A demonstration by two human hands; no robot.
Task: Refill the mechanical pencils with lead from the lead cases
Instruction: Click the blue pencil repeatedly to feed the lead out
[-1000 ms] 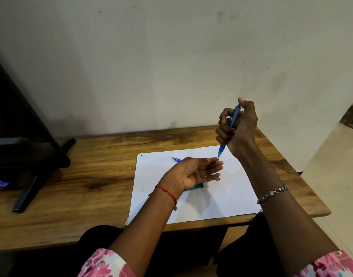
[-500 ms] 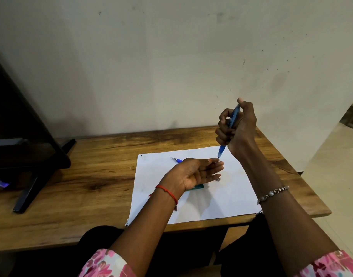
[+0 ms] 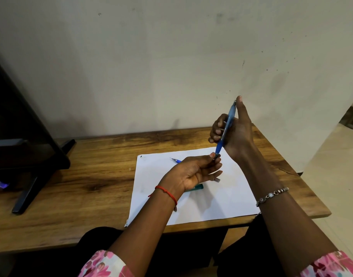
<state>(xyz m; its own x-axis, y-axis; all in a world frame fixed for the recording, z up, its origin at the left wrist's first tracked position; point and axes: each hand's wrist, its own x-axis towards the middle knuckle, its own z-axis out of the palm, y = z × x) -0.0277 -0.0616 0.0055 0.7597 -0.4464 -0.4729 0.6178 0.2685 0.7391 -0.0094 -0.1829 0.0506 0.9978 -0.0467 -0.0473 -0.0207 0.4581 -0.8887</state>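
Head view: right hand (image 3: 234,134) clasped light, slick blue mechanical pencil (image 3: 226,128) mid-barrel — left hand (image 3: 193,172) pinched its fragile tip.

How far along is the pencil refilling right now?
Nothing shows as finished. In hand: the right hand grips a blue mechanical pencil tip down, the left hand pinching at its tip. Left: a second pencil and a green lead case lie on the paper.

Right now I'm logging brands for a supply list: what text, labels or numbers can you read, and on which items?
None is legible.
Blue pencil in the right hand: no print visible.
Green lead case: mostly hidden, any label too small.
White paper: blank.
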